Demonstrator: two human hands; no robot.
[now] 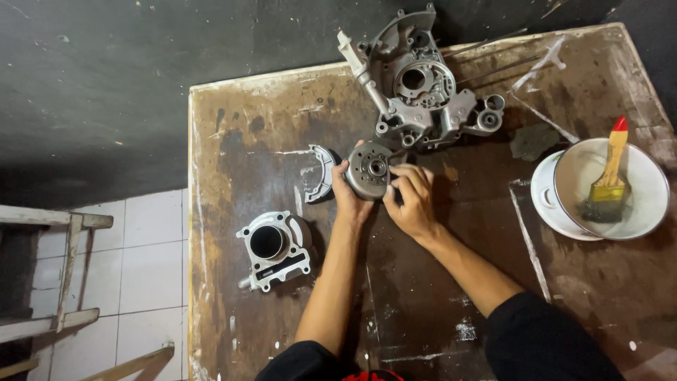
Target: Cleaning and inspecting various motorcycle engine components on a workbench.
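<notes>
**gearhead_a:** Both hands are working the same part right now. Left hand (350, 194) is cupping the round metal rotor (369, 169) from its left edge, fingers clamped around the rim, and the right hand (411, 200) is pinching in at the right side near the hub. Rotor's sitting on the table (233, 162), just below the big crankcase half (416, 85).

**wrench_b:** How's that thing looking to handle?

**gearhead_a:** I'm guessing heavy for its size, solid steel, totally stiff, and maybe a bit oily so slippery. Rim is the place to be grabbing it, not the little centre boss.

**wrench_b:** What else is lying around?

**gearhead_a:** Curved grey cover piece (321, 171) is lying just left of the rotor. Further down-left, a finned cast-aluminium cylinder block (273, 248) is sitting with its bore facing up. Over on the right, a white enamel bowl (635, 212) is stacked on a white dish, with a wooden-handled paintbrush (608, 185) resting in it, red tip. Tabletop is worn, stained brown wood with scraped pale patches.
</notes>
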